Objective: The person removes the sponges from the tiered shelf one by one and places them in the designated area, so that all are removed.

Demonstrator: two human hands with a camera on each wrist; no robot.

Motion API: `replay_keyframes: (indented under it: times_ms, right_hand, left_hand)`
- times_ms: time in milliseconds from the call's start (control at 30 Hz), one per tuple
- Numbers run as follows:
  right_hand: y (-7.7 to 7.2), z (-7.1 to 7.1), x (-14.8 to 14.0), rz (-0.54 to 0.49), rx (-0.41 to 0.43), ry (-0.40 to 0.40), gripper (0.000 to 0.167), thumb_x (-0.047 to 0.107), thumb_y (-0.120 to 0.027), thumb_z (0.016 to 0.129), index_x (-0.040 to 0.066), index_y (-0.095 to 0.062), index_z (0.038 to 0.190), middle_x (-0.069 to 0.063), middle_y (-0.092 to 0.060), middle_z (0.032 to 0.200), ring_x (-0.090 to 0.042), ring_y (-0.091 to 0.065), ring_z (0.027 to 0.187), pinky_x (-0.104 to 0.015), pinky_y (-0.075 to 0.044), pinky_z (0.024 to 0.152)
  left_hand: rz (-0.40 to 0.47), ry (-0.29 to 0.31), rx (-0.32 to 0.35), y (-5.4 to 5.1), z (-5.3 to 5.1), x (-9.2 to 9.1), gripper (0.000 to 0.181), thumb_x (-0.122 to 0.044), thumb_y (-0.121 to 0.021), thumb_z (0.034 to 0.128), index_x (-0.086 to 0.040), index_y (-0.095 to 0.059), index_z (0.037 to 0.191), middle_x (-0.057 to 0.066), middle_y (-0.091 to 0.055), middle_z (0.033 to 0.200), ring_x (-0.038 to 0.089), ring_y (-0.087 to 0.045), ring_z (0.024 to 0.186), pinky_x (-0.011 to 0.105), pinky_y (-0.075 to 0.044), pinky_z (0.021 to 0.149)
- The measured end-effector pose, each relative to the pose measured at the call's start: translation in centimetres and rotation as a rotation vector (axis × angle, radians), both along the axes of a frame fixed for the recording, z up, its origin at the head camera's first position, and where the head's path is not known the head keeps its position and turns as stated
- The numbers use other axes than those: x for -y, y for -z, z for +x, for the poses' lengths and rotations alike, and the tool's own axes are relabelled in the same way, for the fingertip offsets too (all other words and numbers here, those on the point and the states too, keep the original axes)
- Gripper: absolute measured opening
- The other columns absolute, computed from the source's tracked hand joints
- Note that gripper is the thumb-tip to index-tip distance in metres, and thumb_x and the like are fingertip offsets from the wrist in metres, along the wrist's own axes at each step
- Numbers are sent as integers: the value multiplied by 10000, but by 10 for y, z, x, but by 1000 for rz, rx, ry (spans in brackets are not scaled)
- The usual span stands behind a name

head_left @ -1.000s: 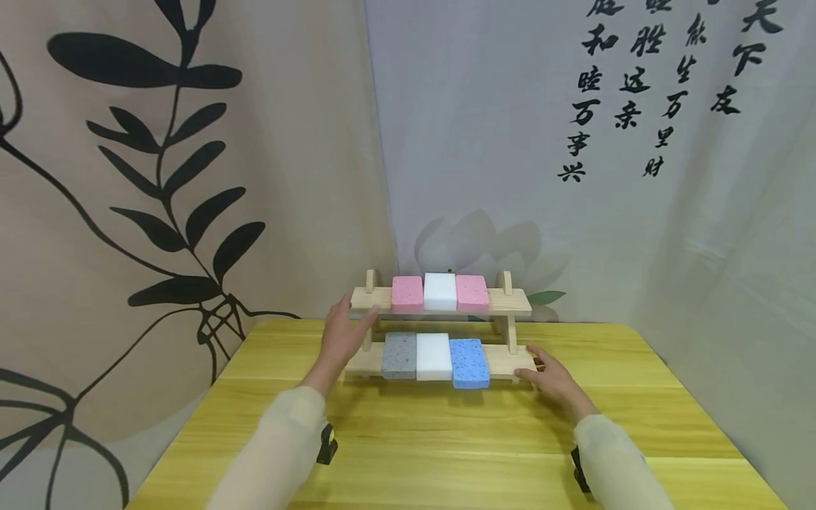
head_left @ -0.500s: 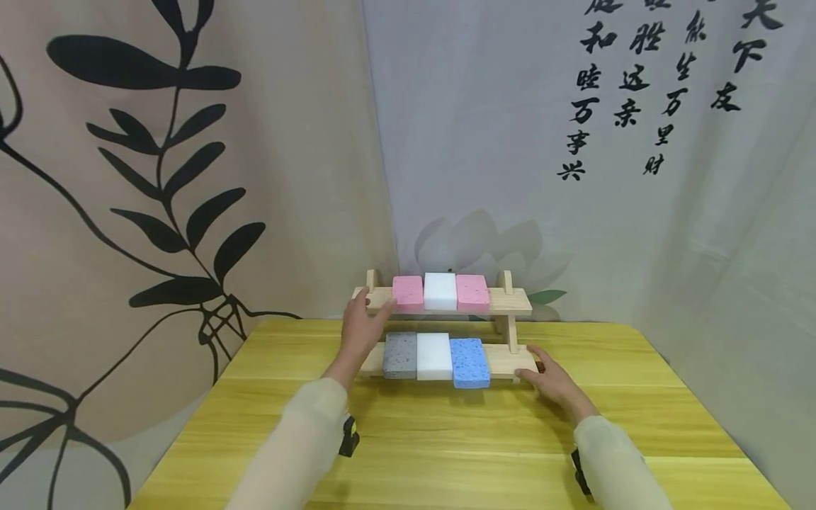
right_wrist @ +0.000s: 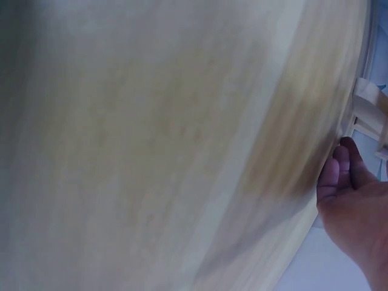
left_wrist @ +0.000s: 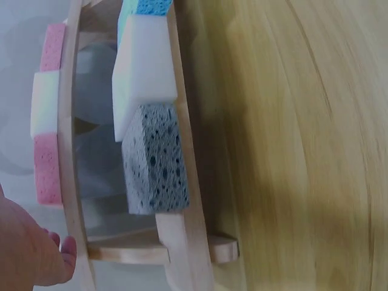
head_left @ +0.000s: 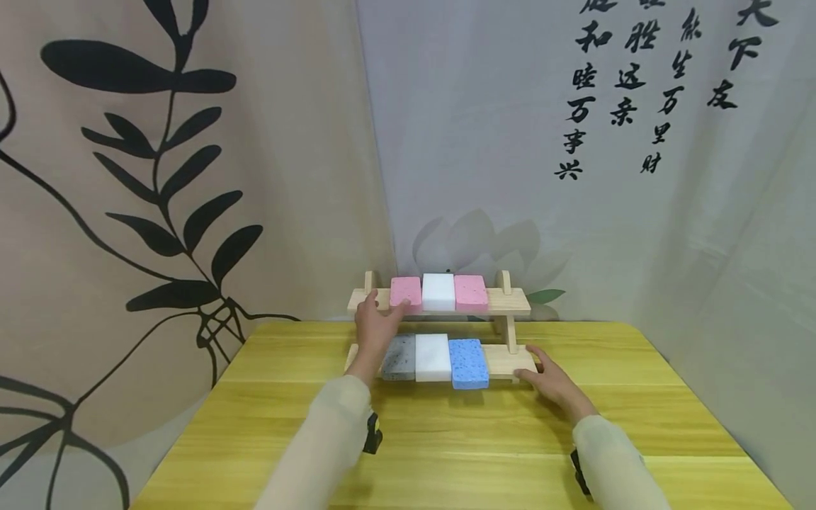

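Note:
A two-tier wooden rack [head_left: 510, 301] stands at the back of the table. On its upper board sit a pink sponge [head_left: 400, 289], a white sponge [head_left: 438, 292] and another pink sponge [head_left: 471, 292]. The lower board carries a grey sponge [head_left: 399, 356], a white sponge [head_left: 432, 357] and a blue sponge [head_left: 469, 363]. My left hand [head_left: 375, 331] reaches to the upper board's left part, thumb and fingers spread by the left pink sponge [left_wrist: 48, 170]; contact is unclear. With thumb in front and fingers behind, my right hand [head_left: 553, 381] holds the lower board's right end.
The wood-grain table [head_left: 484, 446] extends in front of the rack. A printed curtain [head_left: 306, 177] hangs close behind it. A black wrist device [head_left: 372, 433] shows beneath the left sleeve, another [head_left: 579, 472] beneath the right.
My left hand has moved right, from the upper board's left end to the left pink sponge. My right hand has stayed at the lower board's right end. The sponges keep their places.

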State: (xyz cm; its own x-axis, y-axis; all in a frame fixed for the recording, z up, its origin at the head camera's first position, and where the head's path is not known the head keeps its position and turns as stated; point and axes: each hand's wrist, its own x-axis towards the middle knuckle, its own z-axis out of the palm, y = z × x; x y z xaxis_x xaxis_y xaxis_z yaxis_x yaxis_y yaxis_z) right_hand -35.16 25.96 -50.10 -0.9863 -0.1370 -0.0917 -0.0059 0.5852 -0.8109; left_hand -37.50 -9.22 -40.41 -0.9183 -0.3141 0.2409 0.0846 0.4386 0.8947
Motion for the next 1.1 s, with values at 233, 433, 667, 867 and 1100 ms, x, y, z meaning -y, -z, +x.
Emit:
replay_keyframes:
  times_ms: [233,433,667,867,1100]
  right_hand:
    - [-1,2,0,-7,-7,-5,848,446,-598,973,73,-135,1579,-402,-252,1498,-537,-297,1364,-656,-321,1051]
    - [1,3,0,-4,-7,-1,842,443,-590,978,80,-129,1582,-399,-230,1510,-540,-276,1375,-656,-300,1067]
    - [0,2,1,-5,-3,7,833,434,-591,978,87,-133,1581,-402,-230,1508,-542,-270,1376,-654,-294,1073]
    - [0,2,1,-6,9,7,846,446,-591,976,94,-123,1586,-383,-203,1529,-537,-246,1390,-656,-265,1088]
    - [3,1,2,-2,6,12,861,470,-593,967,93,-126,1585,-385,-214,1524,-538,-265,1382,-655,-280,1080]
  left_hand:
    - [18,-68,-12,5,-7,-13,869,-475,-777,816,-51,-412,1481,228,-446,1364,375,-445,1253,497,-406,1032]
    - [50,-89,0,9,-11,-22,903,-465,-806,790,-52,-402,1484,211,-419,1381,340,-418,1248,485,-407,1035]
    - [58,-132,19,17,-16,-31,900,-478,-808,778,-74,-410,1476,184,-433,1349,318,-420,1229,489,-412,1011]
    - [78,-175,-24,22,-20,-38,862,-427,-840,755,-57,-450,1429,183,-464,1304,318,-467,1190,465,-409,1004]
    - [89,-208,-31,27,-24,-42,825,-397,-857,748,-57,-470,1392,162,-474,1289,307,-482,1171,446,-400,1015]
